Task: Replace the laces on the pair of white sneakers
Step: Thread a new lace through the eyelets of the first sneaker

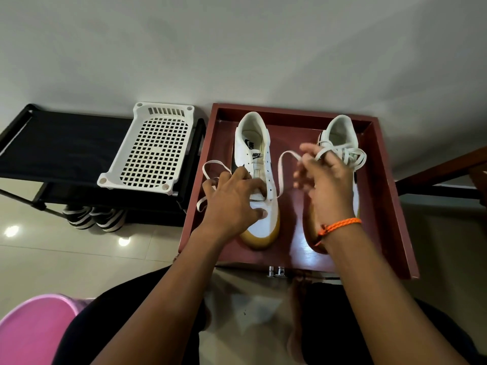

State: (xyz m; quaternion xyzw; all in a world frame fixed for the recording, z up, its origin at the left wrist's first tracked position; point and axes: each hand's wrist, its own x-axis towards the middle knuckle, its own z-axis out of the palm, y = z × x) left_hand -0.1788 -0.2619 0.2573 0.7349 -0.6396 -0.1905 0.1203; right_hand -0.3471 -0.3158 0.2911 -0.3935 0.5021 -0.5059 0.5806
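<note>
Two white sneakers with tan soles stand toes toward me in a dark red tray (387,180). The left sneaker (253,143) has a white lace (210,167) threaded only through its lowest eyelets, with loose ends trailing left and right. My left hand (232,201) rests on this shoe's toe and lower eyelets, fingers curled over the lace there. My right hand (326,180), with an orange cord bracelet at the wrist, is raised over the right sneaker (342,133) and grips a bundle of white lace (353,154). That shoe's front is hidden behind the hand.
A white perforated plastic shelf (155,151) lies on a black fabric shoe rack (60,143) left of the tray. Striped shoes (95,217) sit beneath it. A pink stool (31,333) is at the lower left. A wall rises behind; glossy floor tiles lie below.
</note>
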